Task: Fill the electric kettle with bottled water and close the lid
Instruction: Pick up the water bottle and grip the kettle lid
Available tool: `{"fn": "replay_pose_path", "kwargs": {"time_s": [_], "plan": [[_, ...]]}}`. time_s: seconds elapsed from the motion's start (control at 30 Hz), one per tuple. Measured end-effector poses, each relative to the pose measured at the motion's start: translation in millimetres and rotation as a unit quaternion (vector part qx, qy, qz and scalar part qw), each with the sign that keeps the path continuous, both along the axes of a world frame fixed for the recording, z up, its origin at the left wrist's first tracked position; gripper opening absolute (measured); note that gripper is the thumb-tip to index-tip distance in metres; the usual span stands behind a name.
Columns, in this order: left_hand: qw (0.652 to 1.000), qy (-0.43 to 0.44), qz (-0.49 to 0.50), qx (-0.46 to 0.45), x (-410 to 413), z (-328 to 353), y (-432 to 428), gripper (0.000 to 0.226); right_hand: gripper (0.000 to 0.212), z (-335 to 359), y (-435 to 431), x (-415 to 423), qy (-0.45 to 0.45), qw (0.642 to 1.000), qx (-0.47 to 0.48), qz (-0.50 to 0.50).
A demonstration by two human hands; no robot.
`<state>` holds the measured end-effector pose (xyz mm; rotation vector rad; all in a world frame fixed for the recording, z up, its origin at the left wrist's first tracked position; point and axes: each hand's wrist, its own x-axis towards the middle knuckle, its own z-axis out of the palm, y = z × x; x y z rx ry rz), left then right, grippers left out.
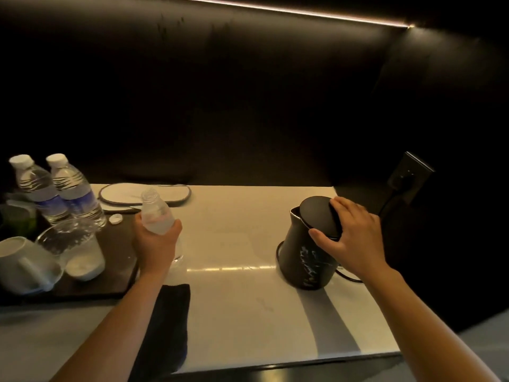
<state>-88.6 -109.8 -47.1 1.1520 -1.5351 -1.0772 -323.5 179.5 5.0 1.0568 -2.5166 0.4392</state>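
Left hand [154, 244] clamped on the uncapped bottle [158, 216] by the tray [115, 271] — right hand [355, 238] spread, fingers apart, on the kettle [305, 257] lid [316, 213] near the worktop [234, 299]'s right edge.

My black electric kettle [308, 255] stands upright near the counter's [234, 312] right edge, its round lid [316, 213] tilted, not quite shut. The uncapped clear bottle [158, 213] leans over the counter's left part.
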Motion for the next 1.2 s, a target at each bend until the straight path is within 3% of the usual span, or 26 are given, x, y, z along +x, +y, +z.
{"fn": "replay_pose_path", "kwargs": {"time_s": [0.47,0.57,0.63,0.7,0.8,0.93,1.07,1.2], "plan": [[0.995,0.023,-0.096,-0.014,-46.1,-4.8,130.5,0.055,0.089,3.6,8.7,-8.2,-0.015,0.997,-0.024,0.074],[0.995,0.019,-0.096,-0.013,-56.2,-6.2,149.7,0.056,0.085,4.4,17.9,-15.7,-0.064,0.991,-0.028,0.118],[0.995,0.013,-0.095,-0.012,-61.8,-7.6,157.5,0.059,0.072,-0.2,26.4,-23.8,-0.135,0.979,-0.083,0.131],[0.995,0.005,-0.097,-0.018,-66.8,-8.5,163.1,0.06,0.056,-6.5,36.3,-32.3,-0.22,0.951,-0.179,0.124],[0.995,0.004,-0.094,-0.019,-73.8,-8.6,169.2,0.06,0.048,-11.4,49.4,-39.6,-0.384,0.869,-0.301,0.085],[0.997,0.002,-0.074,-0.015,-78.5,-7.6,172.3,0.061,0.053,-22.1,54.1,-51.6,-0.54,0.782,-0.31,0.03],[0.997,0.002,-0.067,-0.028,-78.7,-11.0,172.2,0.06,0.05,-25.0,58.9,-64.8,-0.61,0.709,-0.337,0.11],[0.997,0.0,-0.065,-0.037,-79.5,-16.0,171.1,0.061,0.042,-22.4,60.5,-66.2,-0.645,0.663,-0.362,0.121]]}}
